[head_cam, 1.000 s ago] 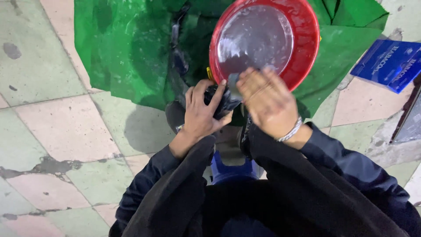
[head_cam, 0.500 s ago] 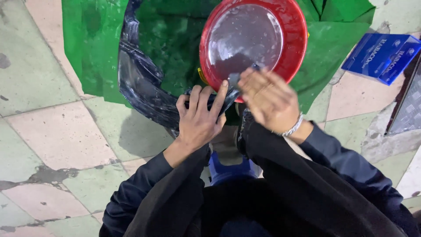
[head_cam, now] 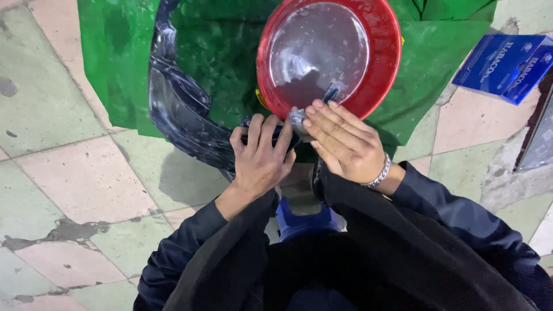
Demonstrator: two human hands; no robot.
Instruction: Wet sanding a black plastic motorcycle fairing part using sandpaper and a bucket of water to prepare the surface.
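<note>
A wet, black rubber inner tube [head_cam: 178, 109] curves from the top of the view down to my hands. My left hand [head_cam: 260, 154] grips its lower end, fingers wrapped over it. My right hand [head_cam: 344, 139], with a silver bracelet on the wrist, presses flat fingers on the same end of the tube at the rim of a red basin [head_cam: 386, 55] holding water. A small dark piece pokes up between my fingers and the water. The tube and basin lie on a green plastic sheet [head_cam: 115, 63].
The floor is worn pink and pale green tiles [head_cam: 86, 184] with cracked patches. A blue packet [head_cam: 507, 66] lies at the right, beside a dark flat object at the frame's edge. My dark-sleeved arms and knees fill the lower middle, over a blue stool [head_cam: 299, 222].
The view shifted so more of the inner tube shows at the left. Both hands slid slightly toward the basin's rim, still pressed on the tube's end.
</note>
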